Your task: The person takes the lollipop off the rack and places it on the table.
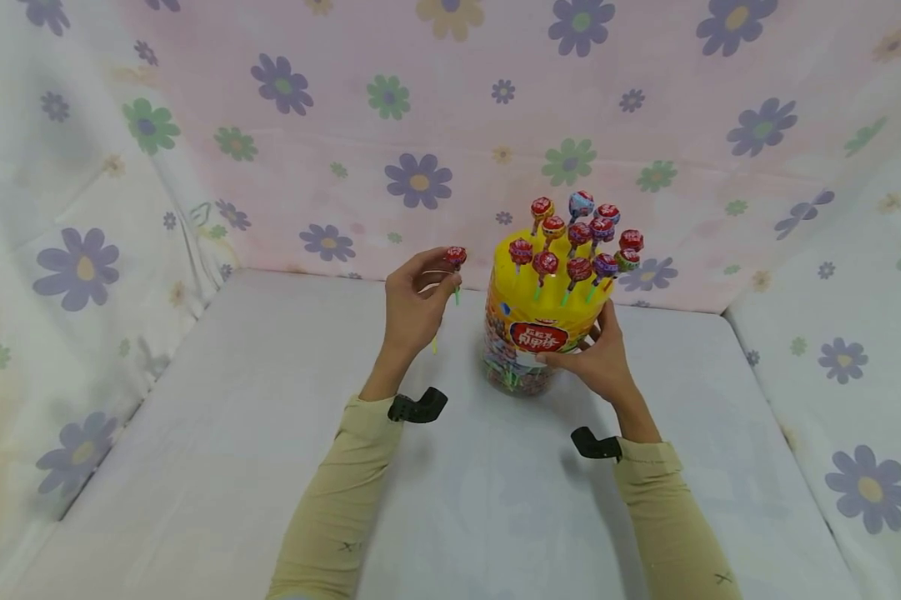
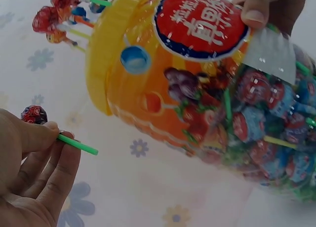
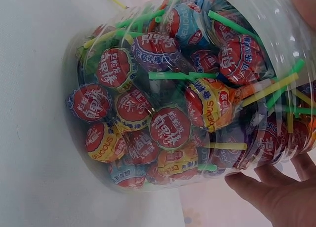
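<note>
sleeves [image 1: 322,517] foremost | left hand [image 1: 415,304] pinches lollipop [image 1: 456,256] | right hand [image 1: 603,358] grips jar [image 1: 520,329] of sweets [image 3: 170,127] | lollipops [image 1: 579,234] stuck in lid [image 1: 520,283]

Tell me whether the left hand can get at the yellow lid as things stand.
Probably yes: the left hand is left of the yellow lid, and nothing shows in the gap between. It holds a lollipop, though, while the right hand grips the jar.

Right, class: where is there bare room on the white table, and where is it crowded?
Bare white table lies between the flower-patterned left curtain and the person's left beige sleeve, between both sleeves, and right of the right beige sleeve. Crowded: the yellow lid of the clear plastic jar, bristling with round wrapped lollipops; the right hand grips the jar.
</note>
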`<state>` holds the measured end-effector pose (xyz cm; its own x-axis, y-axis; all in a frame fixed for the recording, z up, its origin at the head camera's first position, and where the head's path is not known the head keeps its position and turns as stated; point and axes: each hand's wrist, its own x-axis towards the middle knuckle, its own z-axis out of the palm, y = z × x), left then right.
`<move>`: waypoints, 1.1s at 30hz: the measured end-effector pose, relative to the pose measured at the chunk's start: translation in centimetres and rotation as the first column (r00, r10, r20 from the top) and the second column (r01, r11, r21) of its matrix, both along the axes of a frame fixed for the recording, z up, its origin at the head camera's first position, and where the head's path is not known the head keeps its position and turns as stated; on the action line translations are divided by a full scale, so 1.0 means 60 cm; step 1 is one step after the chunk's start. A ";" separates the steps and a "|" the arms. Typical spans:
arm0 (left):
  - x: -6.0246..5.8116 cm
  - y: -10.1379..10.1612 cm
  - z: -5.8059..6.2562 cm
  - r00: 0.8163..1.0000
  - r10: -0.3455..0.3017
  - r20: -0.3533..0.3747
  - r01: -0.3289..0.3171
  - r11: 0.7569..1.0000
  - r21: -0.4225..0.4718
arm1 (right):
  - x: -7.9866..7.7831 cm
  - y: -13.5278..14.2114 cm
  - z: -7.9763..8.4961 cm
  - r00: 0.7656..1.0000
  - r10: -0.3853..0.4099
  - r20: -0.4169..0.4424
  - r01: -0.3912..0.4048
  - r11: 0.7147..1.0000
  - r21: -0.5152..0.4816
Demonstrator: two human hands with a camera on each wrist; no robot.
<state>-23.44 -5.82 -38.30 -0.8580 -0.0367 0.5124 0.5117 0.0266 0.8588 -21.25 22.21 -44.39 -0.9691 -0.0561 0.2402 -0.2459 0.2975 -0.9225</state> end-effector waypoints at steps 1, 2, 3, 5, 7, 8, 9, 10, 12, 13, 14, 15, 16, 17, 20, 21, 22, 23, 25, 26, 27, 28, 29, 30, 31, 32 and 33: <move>-0.001 -0.003 -0.005 1.000 0.001 0.018 -0.001 1.000 -0.001 | 0.000 0.000 0.000 1.000 -0.001 0.002 0.001 1.000 0.001; -0.001 -0.005 -0.010 0.999 -0.001 0.035 0.001 1.000 0.002 | 0.000 0.000 0.001 1.000 -0.002 0.003 0.002 1.000 0.001; -0.001 -0.008 -0.014 0.999 -0.004 0.053 0.004 1.000 0.003 | 0.000 0.000 0.001 1.000 -0.003 0.003 0.003 1.000 -0.001; -0.003 -0.013 -0.025 0.997 -0.009 0.083 0.008 1.000 0.004 | 0.000 0.000 0.001 1.000 -0.004 0.002 0.004 1.000 -0.003; -0.005 -0.019 -0.037 0.995 -0.007 0.103 0.008 1.000 -0.004 | 0.000 0.000 0.001 1.000 -0.005 0.001 0.005 1.000 -0.004; -0.005 -0.022 -0.043 0.994 -0.006 0.108 0.007 1.000 -0.010 | 0.000 0.000 0.001 1.000 -0.006 0.000 0.006 1.000 -0.004; -0.006 -0.025 -0.049 0.994 -0.001 0.113 0.003 1.000 -0.016 | 0.000 0.000 0.001 1.000 -0.007 0.001 0.007 1.000 -0.003; -0.006 -0.028 -0.056 0.993 0.005 0.117 -0.002 1.000 -0.020 | 0.000 0.000 0.001 1.000 -0.007 0.002 0.007 1.000 -0.004; -0.008 -0.034 -0.068 0.991 0.015 0.130 -0.012 1.000 -0.028 | 0.000 0.001 0.001 1.000 -0.007 0.004 0.007 1.000 -0.004; -0.009 -0.036 -0.074 0.990 0.021 0.139 -0.017 0.999 -0.033 | 0.000 0.001 0.001 1.000 -0.007 0.006 0.007 1.000 -0.004; -0.010 -0.039 -0.080 0.988 0.025 0.150 -0.020 0.999 -0.034 | 0.000 0.001 0.001 1.000 -0.007 0.006 0.007 1.000 -0.002; -0.011 -0.042 -0.087 0.986 0.028 0.163 -0.023 0.999 -0.037 | 0.000 0.001 0.001 1.000 -0.006 0.007 0.007 1.000 -0.003; -0.013 -0.044 -0.094 0.984 0.031 0.178 -0.024 0.999 -0.038 | 0.000 0.001 0.001 1.000 -0.007 0.008 0.007 1.000 -0.004; -0.014 -0.047 -0.101 0.980 0.034 0.196 -0.026 0.999 -0.042 | 0.000 0.001 0.000 1.000 -0.008 0.010 0.008 1.000 -0.003; -0.019 -0.055 -0.122 0.966 0.036 0.258 -0.026 0.999 -0.041 | -0.001 0.002 -0.002 1.000 -0.011 0.013 0.011 1.000 -0.003; -0.021 -0.057 -0.130 0.960 0.037 0.278 -0.026 0.999 -0.041 | -0.002 0.002 -0.003 1.000 -0.010 0.011 0.010 1.000 -0.005; -0.024 -0.059 -0.137 0.954 0.040 0.297 -0.029 0.999 -0.042 | -0.002 0.002 -0.003 1.000 -0.011 0.010 0.012 1.000 -0.004; -0.025 -0.061 -0.144 0.948 0.045 0.315 -0.032 0.998 -0.046 | -0.002 0.002 -0.004 1.000 -0.012 0.008 0.012 1.000 -0.002; -0.029 -0.064 -0.156 0.936 0.053 0.347 -0.039 0.998 -0.047 | -0.002 0.003 -0.006 1.000 -0.013 0.000 0.013 1.000 0.003; -0.031 -0.065 -0.162 0.931 0.061 0.361 -0.045 0.998 -0.052 | -0.002 0.003 -0.006 1.000 -0.013 -0.003 0.013 1.000 0.005; -0.033 -0.066 -0.167 0.925 0.072 0.372 -0.053 0.997 -0.060 | -0.002 0.003 -0.006 1.000 -0.014 -0.004 0.014 1.000 0.005; -0.035 -0.067 -0.172 0.920 0.083 0.383 -0.061 0.996 -0.070 | -0.002 0.003 -0.006 1.000 -0.016 -0.004 0.016 1.000 0.006; -0.037 -0.067 -0.176 0.913 0.091 0.398 -0.067 0.995 -0.075 | -0.002 0.002 -0.007 1.000 -0.017 -0.004 0.017 1.000 0.005; -0.039 -0.068 -0.180 0.906 0.102 0.411 -0.074 0.994 -0.083 | -0.002 0.002 -0.007 1.000 -0.016 -0.003 0.016 1.000 0.005; -0.041 -0.068 -0.183 0.899 0.117 0.423 -0.083 0.992 -0.099 | -0.001 0.002 -0.006 1.000 -0.017 0.000 0.017 1.000 0.003; -0.042 -0.068 -0.186 0.892 0.130 0.432 -0.090 0.990 -0.113 | -0.001 0.001 -0.006 1.000 -0.018 0.004 0.018 1.000 0.000; -0.044 -0.069 -0.190 0.887 0.147 0.437 -0.098 0.986 -0.132 | -0.001 0.001 -0.006 1.000 -0.021 0.007 0.021 1.000 -0.004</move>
<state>-26.07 -9.95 -49.68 -0.9886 -0.1242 0.0852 0.0641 0.1649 0.9842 -21.28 22.25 -44.73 -0.9718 -0.0352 0.2332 -0.2329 0.2989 -0.9254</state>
